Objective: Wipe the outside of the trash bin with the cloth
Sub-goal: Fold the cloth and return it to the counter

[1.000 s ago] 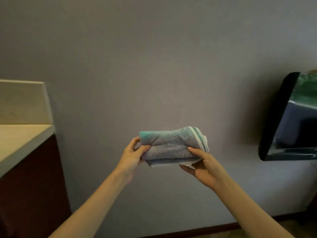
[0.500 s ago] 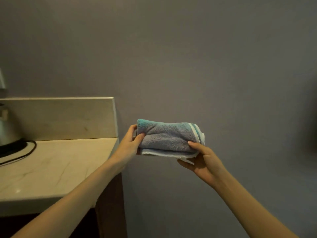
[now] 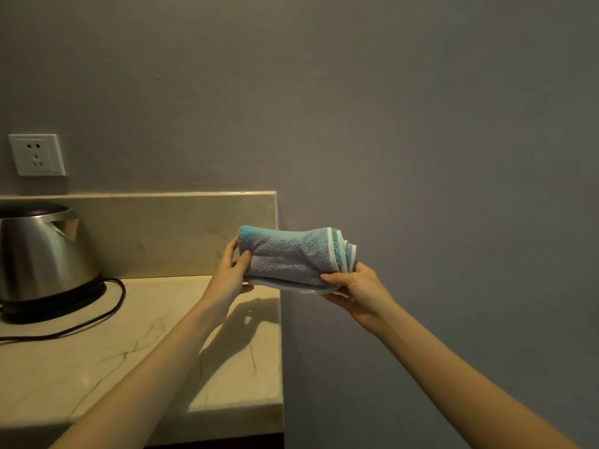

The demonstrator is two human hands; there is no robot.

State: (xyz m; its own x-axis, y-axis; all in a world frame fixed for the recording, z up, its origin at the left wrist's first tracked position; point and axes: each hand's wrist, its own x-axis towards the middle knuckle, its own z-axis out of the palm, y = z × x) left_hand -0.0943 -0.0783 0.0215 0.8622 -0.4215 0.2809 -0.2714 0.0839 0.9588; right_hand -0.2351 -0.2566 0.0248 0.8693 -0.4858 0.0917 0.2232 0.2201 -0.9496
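Head view has swung left, away from the bin and onto a tabletop (image 3: pixel 139 367) with a kettle (image 3: pixel 42 254), while left hand (image 3: pixel 231 273) and right hand (image 3: pixel 355 286) fingers still pinch the folded cloth (image 3: pixel 288 254) just right of that kettle, so wiping looks paused.

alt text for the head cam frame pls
Both hands, left hand and right hand, hold a folded blue-grey cloth in mid-air before a grey wall. A steel kettle sits on the marble counter at left; no trash bin shows.

Two bare forearms, no sleeves. Left hand (image 3: pixel 229 280) and right hand (image 3: pixel 356 288): no gloves, rings or watch visible.
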